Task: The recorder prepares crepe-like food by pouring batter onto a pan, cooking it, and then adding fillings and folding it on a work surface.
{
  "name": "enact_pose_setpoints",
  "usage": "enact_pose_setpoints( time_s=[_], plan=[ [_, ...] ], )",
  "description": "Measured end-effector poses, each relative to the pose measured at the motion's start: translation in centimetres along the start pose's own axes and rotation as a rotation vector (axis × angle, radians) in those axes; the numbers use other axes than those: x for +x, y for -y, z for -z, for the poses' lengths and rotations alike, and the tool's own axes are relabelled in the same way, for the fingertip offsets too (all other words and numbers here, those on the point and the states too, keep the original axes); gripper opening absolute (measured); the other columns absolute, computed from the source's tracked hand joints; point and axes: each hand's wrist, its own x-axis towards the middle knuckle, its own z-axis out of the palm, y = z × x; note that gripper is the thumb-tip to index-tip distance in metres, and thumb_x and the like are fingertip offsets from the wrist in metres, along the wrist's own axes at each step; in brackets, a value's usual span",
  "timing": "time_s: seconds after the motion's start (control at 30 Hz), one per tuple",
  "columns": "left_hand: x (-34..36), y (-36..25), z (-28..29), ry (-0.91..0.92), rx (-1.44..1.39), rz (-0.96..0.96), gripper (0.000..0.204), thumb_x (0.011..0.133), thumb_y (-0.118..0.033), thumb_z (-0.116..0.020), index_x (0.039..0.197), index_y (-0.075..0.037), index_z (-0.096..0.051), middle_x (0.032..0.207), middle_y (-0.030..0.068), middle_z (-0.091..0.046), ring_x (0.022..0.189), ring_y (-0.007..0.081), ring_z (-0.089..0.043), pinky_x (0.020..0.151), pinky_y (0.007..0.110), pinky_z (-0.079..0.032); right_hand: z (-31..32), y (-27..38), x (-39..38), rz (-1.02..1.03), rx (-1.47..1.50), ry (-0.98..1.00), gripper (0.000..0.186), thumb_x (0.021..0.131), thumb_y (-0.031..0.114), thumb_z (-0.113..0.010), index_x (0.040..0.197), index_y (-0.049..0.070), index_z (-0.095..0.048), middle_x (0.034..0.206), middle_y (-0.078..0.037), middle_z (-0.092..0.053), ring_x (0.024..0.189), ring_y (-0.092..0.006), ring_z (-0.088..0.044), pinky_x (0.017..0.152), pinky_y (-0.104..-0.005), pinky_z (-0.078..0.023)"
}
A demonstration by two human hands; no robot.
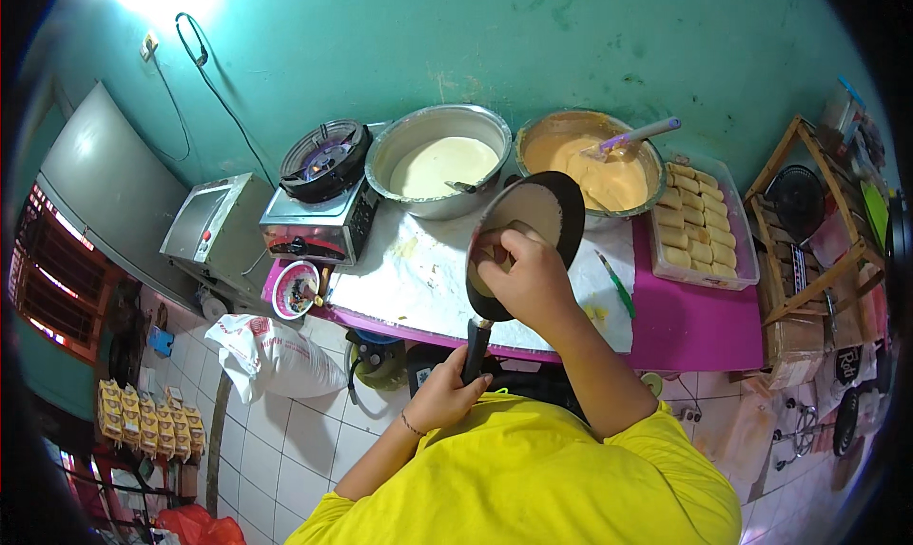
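— Gripping what with the left hand?
— Wrapped firmly round the handle; holding the pan tilted just beyond.
— And with the right hand?
— Reaching into the pan, over pale crepe; can't tell whether pinching. Beyond that, see a bowl; to its right, rolls.

a thin pale pancake lies inside a dark frying pan tilted steeply above the table

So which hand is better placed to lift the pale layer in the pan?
Probably the right hand: it is at the pale layer, while the left hand grips the handle of the pan.
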Motion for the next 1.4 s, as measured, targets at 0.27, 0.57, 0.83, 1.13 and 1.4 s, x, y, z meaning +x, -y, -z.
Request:
enact_pose_setpoints(
  time_s=[0.27,0.57,0.83,1.13,1.4],
  plan=[
    [-2.4,1.7,1.8,-0.129,0.059,0.003,0.041,0.096,-0.009,-0.067,0.133,0.0,-0.052,0.094,0.0041,-0.062,0.069,0.0066,-0.055,0.06,0.024,-0.047,2.3,-3.1,-5.6,-0.455,0.336,0.178,0.021,0.089,0.016,-0.07,0.098,-0.003,-0.07,0.088,-0.009,-0.072,0.081,-0.015,-0.068,0.075,-0.0312,-0.053],
    [-6.6,6.0,5.1,-0.428,0.253,-0.047,0.046,0.091,-0.017,-0.068,0.129,0.002,-0.051,0.079,0.022,-0.065,0.062,0.0312,-0.063,0.057,0.039,-0.046,5.2,-6.5,-10.0,-0.665,0.321,0.322,0.013,0.093,0.009,-0.068,0.099,-0.002,-0.071,0.087,-0.001,-0.069,0.079,-0.0088,-0.061,0.074,-0.0256,-0.049],
    [-7.7,3.7,6.4,-0.443,-0.408,-0.092,0.036,0.096,-0.016,-0.065,0.128,-0.006,-0.05,0.079,0.0024,-0.058,0.058,0.0096,-0.054,0.052,0.027,-0.046,0.6,-7.5,4.3,-0.266,0.469,0.273,0.042,0.091,0.0,-0.066,0.132,0.001,-0.054,0.095,-0.002,-0.06,0.082,-0.0104,-0.059,0.077,-0.0234,-0.049],
    [-9.2,5.8,7.5,-0.337,-0.731,-0.153,0.028,0.101,-0.017,-0.06,0.123,-0.008,-0.044,0.073,0.0024,-0.051,0.061,0.0109,-0.055,0.05,0.028,-0.052,-7.8,-9.1,14.9,-0.006,-0.06,0.379,0.02,0.091,0.013,-0.068,0.104,-0.003,-0.07,0.088,-0.009,-0.068,0.079,-0.0172,-0.062,0.078,-0.0316,-0.051],
    [-8.5,5.9,8.4,-0.289,-0.773,-0.061,0.031,0.1,-0.019,-0.062,0.124,-0.009,-0.045,0.072,0.003,-0.053,0.057,0.0119,-0.055,0.05,0.029,-0.052,-6.1,-6.3,15.9,-0.371,0.088,0.318,0.025,0.094,0.022,-0.069,0.093,-0.002,-0.066,0.069,-0.003,-0.059,0.068,-0.0141,-0.059,0.067,-0.0338,-0.05]
  ],
)
